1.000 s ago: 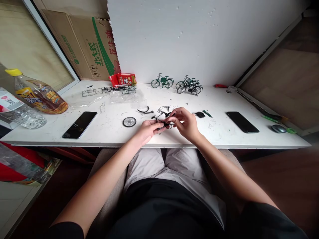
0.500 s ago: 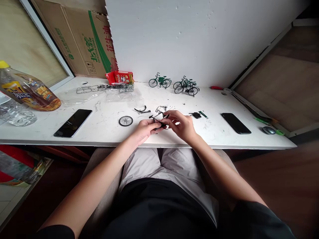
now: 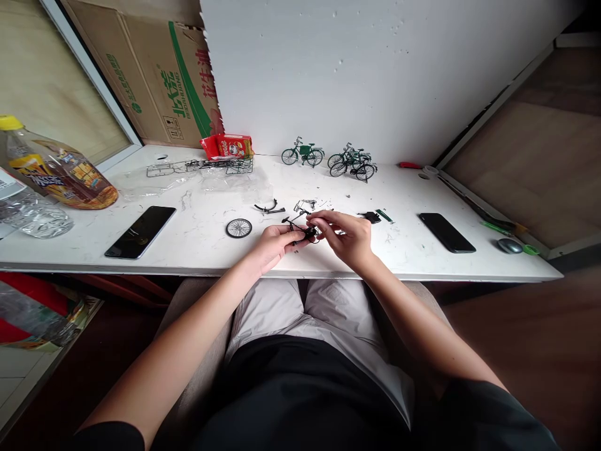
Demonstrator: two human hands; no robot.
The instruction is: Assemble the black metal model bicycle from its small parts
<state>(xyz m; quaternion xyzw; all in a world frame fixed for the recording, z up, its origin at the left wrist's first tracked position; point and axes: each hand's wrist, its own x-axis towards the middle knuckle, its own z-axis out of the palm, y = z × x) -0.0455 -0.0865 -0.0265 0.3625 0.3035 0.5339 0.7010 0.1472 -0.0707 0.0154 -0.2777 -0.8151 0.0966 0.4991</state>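
Note:
Near the table's front edge I hold a small black model bicycle frame (image 3: 295,224) in my left hand (image 3: 275,244), thumb on top and fingers beneath it. My right hand (image 3: 350,237) is at the frame's right end, thumb and index fingertips pinched together close over it. Whatever sits between those fingertips is hidden. A loose spoked model wheel (image 3: 239,228) lies left of my hands. Beyond them are a curved black mudguard-like part (image 3: 267,207) and small silvery parts (image 3: 305,205). To the right rest a small black part (image 3: 370,217) and a green strip (image 3: 384,216).
Green model bicycles (image 3: 303,152) and a black one (image 3: 359,169) stand at the back. Black sprues (image 3: 220,164) lie before a red box (image 3: 230,146). Phones lie left (image 3: 141,233) and right (image 3: 446,233). Drink bottles (image 3: 70,175) occupy the table's left end.
My right fingertips have shifted slightly up along the frame, uncovering more of its dark lower part. My left hand keeps its hold. The whole view has shifted slightly.

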